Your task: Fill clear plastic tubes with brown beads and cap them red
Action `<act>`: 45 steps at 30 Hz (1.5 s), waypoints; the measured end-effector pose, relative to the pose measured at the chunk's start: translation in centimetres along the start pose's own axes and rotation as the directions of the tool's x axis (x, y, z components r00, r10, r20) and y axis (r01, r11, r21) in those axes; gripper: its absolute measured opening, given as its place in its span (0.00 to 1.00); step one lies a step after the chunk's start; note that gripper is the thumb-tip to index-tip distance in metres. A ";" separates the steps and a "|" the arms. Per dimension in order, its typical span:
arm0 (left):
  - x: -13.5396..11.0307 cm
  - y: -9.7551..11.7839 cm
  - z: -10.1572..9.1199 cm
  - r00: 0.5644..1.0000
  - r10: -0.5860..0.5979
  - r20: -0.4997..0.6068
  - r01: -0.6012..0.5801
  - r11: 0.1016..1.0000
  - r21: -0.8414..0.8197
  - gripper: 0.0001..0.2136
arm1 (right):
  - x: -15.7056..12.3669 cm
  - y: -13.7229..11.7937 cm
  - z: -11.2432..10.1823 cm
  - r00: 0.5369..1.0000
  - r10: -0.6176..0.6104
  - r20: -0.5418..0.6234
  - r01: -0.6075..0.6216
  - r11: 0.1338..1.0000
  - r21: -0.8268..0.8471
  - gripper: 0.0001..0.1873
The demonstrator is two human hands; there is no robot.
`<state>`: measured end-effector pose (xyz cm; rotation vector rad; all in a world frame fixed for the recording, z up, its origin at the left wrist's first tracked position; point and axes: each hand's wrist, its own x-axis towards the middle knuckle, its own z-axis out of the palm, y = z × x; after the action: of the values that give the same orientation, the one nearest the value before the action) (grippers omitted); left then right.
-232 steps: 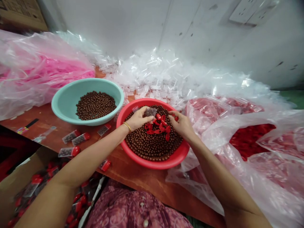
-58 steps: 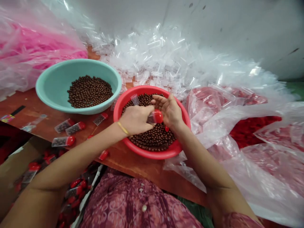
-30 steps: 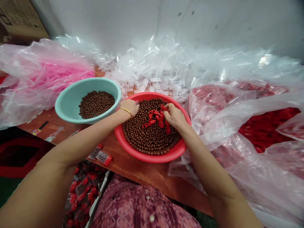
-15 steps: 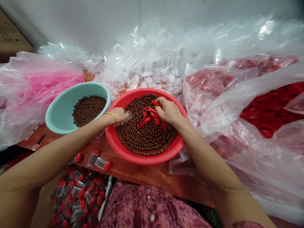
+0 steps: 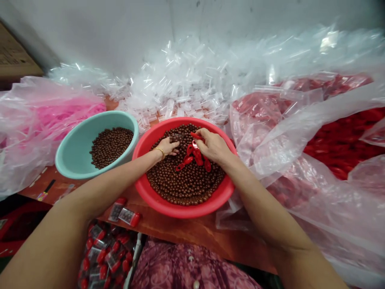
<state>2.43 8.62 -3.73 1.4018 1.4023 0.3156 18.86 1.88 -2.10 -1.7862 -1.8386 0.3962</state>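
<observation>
A red basin (image 5: 183,212) holds a wide bed of shiny brown balls (image 5: 180,184). My left hand (image 5: 167,147), with a gold bangle at its wrist, is down at the balls on the basin's left side. Its fingers are around a small clear plastic container (image 5: 177,137), partly hidden and hard to make out against the balls. Over the right side, my right hand (image 5: 212,145) is closed on a red plastic cap (image 5: 196,135) between thumb and fingers. Several more red caps (image 5: 197,156) lie on the balls just below it.
Left of the basin stands a turquoise bowl (image 5: 67,160) with more brown balls. Two filled containers (image 5: 129,216) lie at the table edge, above a box of capped ones (image 5: 102,257). Clear containers (image 5: 180,92) are heaped behind; bags of red pieces (image 5: 337,140) sit right, pink ones (image 5: 69,116) left.
My left hand has moved right, from the basin's left rim in over the balls, with the clear container. My right hand stays nearly in place with the red cap. The view has tilted slightly up.
</observation>
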 end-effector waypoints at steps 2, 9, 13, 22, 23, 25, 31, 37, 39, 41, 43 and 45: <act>-0.3 0.0 -0.3 0.994 0.107 0.001 -0.106 0.988 -0.108 0.10 | 0.0 0.1 0.0 1.000 0.005 -0.015 -0.005 1.000 0.015 0.13; -2.7 0.2 -0.8 0.916 0.400 0.041 -0.365 0.870 -0.332 0.17 | 0.4 0.1 -0.2 0.990 0.042 -0.138 -0.040 0.999 0.014 0.13; -4.9 0.3 -0.9 0.904 0.415 0.107 -0.323 0.824 -0.465 0.19 | 0.6 0.6 0.3 0.988 0.071 -0.136 -0.059 0.994 0.091 0.15; -6.3 -1.2 -1.0 0.926 0.285 0.246 -0.105 0.824 -0.556 0.19 | 0.4 0.2 0.9 0.957 0.235 -0.168 -0.055 0.719 0.693 0.16; -6.3 -1.3 -0.9 0.930 0.288 0.231 -0.118 0.825 -0.553 0.19 | 0.2 -0.1 0.7 0.957 0.258 -0.130 -0.083 0.677 0.732 0.17; -6.3 -1.5 -0.9 0.934 0.297 0.197 -0.142 0.818 -0.558 0.18 | 0.0 -0.6 0.3 0.959 0.276 -0.059 -0.125 0.600 0.790 0.19; -6.4 -1.3 -0.9 0.900 0.365 0.238 -0.169 0.795 -0.582 0.15 | -0.4 -0.8 -0.2 0.989 0.133 0.065 -0.123 0.491 0.863 0.20; -6.5 -1.5 -0.8 0.846 0.468 0.257 -0.277 0.796 -0.539 0.14 | -0.8 -0.9 -0.1 0.978 -0.145 0.151 -0.011 0.685 0.729 0.20; -6.6 -1.5 -0.6 0.853 0.474 0.218 -0.332 0.816 -0.473 0.12 | -0.9 -1.0 -0.1 0.975 -0.197 0.108 0.072 0.730 0.680 0.19; -6.6 -1.5 -0.4 0.872 0.463 0.162 -0.374 0.842 -0.389 0.10 | -1.0 -1.2 0.1 0.968 -0.240 0.075 0.137 0.755 0.642 0.17; -6.7 -1.5 -0.3 0.886 0.442 0.138 -0.384 0.868 -0.315 0.08 | -1.2 -1.4 0.3 0.965 -0.255 0.061 0.163 0.766 0.622 0.15; -6.8 -1.4 -0.4 0.897 0.418 0.147 -0.366 0.886 -0.284 0.08 | -1.5 -1.5 0.6 0.973 -0.227 0.034 0.159 0.774 0.613 0.14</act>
<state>-0.50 2.71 -1.44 1.4556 0.8662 0.5750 17.23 0.39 -2.04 -1.1370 -1.6780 0.9022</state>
